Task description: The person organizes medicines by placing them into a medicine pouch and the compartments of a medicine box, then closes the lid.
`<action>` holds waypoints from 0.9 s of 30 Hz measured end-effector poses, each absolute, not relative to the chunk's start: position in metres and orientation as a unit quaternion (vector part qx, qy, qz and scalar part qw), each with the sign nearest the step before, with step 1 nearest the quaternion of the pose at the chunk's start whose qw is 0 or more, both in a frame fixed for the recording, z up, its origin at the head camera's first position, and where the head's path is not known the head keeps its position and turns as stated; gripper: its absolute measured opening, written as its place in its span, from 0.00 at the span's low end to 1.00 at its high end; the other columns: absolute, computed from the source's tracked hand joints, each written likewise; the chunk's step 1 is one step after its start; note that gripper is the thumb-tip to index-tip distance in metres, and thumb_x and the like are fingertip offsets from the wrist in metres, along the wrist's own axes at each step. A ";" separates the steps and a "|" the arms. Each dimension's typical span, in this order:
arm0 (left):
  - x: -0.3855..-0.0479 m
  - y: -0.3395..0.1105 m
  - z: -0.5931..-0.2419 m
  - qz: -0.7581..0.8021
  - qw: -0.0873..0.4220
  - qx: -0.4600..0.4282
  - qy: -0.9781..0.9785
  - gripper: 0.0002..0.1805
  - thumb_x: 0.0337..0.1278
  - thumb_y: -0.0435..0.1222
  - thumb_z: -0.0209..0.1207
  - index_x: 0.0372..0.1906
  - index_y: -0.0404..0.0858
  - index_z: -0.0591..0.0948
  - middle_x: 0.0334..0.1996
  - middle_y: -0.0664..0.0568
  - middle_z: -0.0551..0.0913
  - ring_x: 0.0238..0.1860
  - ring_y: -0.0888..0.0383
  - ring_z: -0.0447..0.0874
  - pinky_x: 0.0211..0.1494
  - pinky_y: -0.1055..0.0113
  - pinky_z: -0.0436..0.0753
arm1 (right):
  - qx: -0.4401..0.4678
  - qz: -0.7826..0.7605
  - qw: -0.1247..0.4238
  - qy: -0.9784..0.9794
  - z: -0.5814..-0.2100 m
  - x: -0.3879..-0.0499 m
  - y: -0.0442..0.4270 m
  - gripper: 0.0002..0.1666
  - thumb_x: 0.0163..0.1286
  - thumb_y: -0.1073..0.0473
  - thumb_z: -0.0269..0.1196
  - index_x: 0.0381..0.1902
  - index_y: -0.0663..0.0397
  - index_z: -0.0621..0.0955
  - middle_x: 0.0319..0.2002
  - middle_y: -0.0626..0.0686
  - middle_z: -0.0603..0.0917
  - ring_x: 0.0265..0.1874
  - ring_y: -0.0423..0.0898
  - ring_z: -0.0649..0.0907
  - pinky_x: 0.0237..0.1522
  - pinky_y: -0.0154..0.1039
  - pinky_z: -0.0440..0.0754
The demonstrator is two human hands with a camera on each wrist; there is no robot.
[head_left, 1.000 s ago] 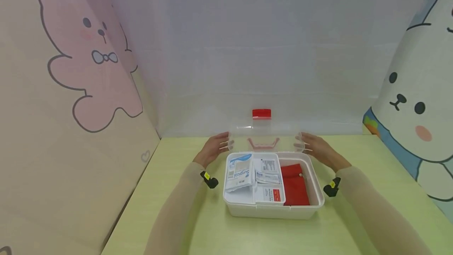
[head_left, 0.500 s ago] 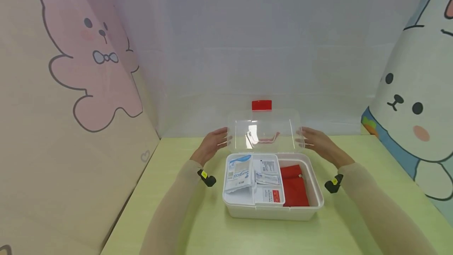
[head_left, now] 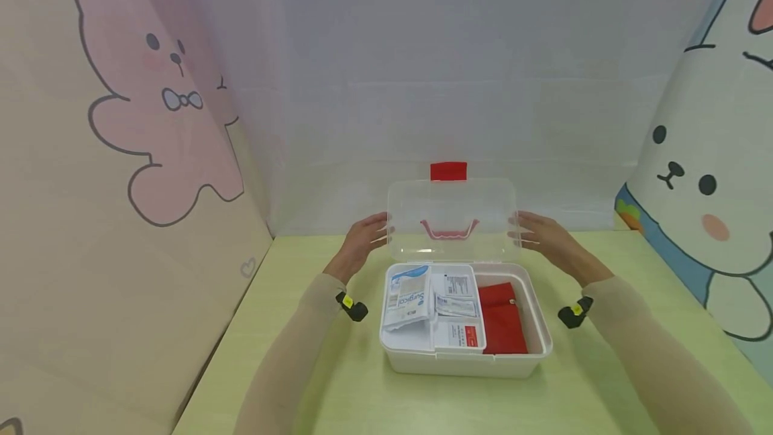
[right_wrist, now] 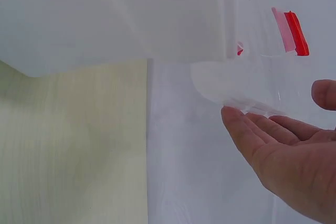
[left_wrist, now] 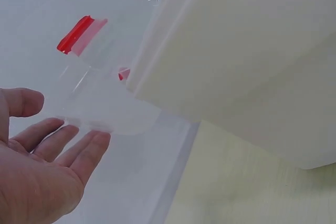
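A white first-aid box [head_left: 465, 365] stands on the table below a raised transparent lid [head_left: 410, 210], which has a red latch flap [head_left: 449, 171] and a pink handle [head_left: 449, 230]. At the lid's left side is my left hand [head_left: 361, 242], fingertips touching its edge from behind. My right hand [head_left: 546, 242] does likewise at the right side. In both wrist views the fingers are nearly straight and each thumb stays apart from the lid. Inside the box lie a Surgical packet [head_left: 410, 297], small white packets [head_left: 457, 305] in a tray, and a red pouch [head_left: 502, 319].
The pale yellow-green table [head_left: 465, 408] extends around the box. A whitish curtain [head_left: 338, 119] hangs close behind the lid. Cartoon-printed cloths stand at the left [head_left: 169, 173] and right [head_left: 694, 220].
The lid has swung upward, its red flap rising to stand more upright. Both hands have moved slightly up with it. The box and its contents have stayed in place.
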State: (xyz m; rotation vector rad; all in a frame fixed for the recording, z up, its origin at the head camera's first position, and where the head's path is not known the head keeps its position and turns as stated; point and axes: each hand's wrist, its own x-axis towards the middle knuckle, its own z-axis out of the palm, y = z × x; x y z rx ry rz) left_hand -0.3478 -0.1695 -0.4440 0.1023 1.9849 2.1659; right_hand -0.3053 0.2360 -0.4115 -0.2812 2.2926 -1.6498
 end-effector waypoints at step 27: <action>-0.302 -0.161 -0.394 0.738 0.116 0.077 0.660 0.33 0.74 0.47 0.45 0.77 0.39 0.55 0.77 0.48 0.56 0.78 0.47 0.52 0.79 0.50 0.53 | -0.109 -0.586 0.123 0.793 -0.369 -0.268 0.225 0.46 0.79 0.37 0.39 0.78 0.59 0.39 0.78 0.66 0.45 0.76 0.68 0.49 0.73 0.63 0.52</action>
